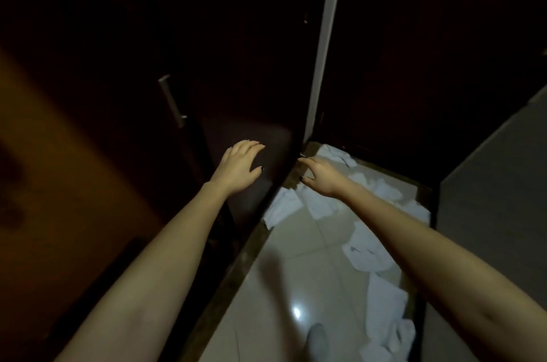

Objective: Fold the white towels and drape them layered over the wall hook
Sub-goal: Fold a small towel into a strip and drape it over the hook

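Several white towels lie crumpled on the pale tiled floor [284,287]: one [281,207] by the dark cabinet's foot, one [367,252] farther right, another [384,302] nearer me. My left hand [241,166] reaches forward with fingers spread and relaxed, over the dark cabinet door [245,80], holding nothing. My right hand [318,176] stretches out above the towels with fingers extended, empty. No wall hook is visible.
A metal handle [173,101] sits on the dark cabinet at left. A pale vertical door frame [325,45] rises at centre. A grey wall [488,199] bounds the narrow floor on the right. A foot [316,338] shows at the bottom.
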